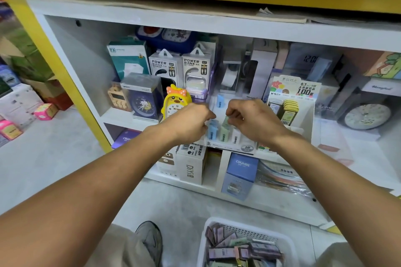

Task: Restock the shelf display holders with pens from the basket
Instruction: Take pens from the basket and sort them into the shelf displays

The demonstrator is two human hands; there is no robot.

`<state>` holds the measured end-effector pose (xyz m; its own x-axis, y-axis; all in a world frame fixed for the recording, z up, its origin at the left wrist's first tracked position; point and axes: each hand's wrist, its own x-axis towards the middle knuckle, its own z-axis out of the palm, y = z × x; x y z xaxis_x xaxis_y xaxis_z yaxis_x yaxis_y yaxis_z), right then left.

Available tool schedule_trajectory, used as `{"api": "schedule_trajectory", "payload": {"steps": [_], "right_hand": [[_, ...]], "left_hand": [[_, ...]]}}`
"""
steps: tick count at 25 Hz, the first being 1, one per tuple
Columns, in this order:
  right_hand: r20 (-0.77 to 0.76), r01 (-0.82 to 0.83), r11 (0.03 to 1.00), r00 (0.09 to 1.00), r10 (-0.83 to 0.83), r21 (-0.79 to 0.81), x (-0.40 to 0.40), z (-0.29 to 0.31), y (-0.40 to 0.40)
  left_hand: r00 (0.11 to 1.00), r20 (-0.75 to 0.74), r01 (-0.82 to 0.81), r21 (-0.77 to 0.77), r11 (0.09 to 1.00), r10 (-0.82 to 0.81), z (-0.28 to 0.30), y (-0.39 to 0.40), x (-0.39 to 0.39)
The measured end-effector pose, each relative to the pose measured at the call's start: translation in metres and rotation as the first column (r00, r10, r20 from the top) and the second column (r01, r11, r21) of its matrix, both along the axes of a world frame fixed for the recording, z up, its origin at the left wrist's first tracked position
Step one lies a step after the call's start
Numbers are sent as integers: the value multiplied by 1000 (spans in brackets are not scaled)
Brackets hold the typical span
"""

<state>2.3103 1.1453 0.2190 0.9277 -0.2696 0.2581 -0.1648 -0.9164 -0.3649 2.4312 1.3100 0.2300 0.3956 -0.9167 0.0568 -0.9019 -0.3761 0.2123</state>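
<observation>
head view: the white shelf unit (71, 54) fills most of the frame, its yellow frame cut off at the top and left. below the display holder (230, 144) stands the white basket (288, 243), its lower part cut off by the frame edge, filled with small packs too jumbled to count. the display holder sits at the front edge of the middle shelf, and both arms reach to it. the left hand (191, 122) has its fingers curled over the holder's left end, just above the blue pack (212, 131); whether this grip pinches the pack is hidden by the knuckles. the right hand (251, 119) pinches the top of the green pack (224, 130). three packs show in the holder's front row: blue, green and white (236, 136). one more blue pack (220, 101) stands behind the holder's front row.
</observation>
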Motion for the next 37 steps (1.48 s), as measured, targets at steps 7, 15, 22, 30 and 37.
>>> {"api": "schedule_trajectory", "payload": {"steps": [7,15,22,30,37], "right_hand": [[-207,-2,999,978,-9,-54,0,6,3],[-19,130,982,992,-129,139,-25,14,10],[-116,243,945,968,-222,221,-101,-40,43],[-758,479,857,626,-182,190,-212,-231,54],[-717,500,854,646,-261,140,-253,-322,61]], "left_hand": [[1000,7,23,125,992,-24,-3,-1,-3],[994,80,-74,3,997,74,8,1,-18],[993,-91,99,248,964,-78,-42,-9,-102],[957,-286,234,634,737,-59,-212,11,-178],[948,-313,253,637,729,-56,-326,32,-197]]}}
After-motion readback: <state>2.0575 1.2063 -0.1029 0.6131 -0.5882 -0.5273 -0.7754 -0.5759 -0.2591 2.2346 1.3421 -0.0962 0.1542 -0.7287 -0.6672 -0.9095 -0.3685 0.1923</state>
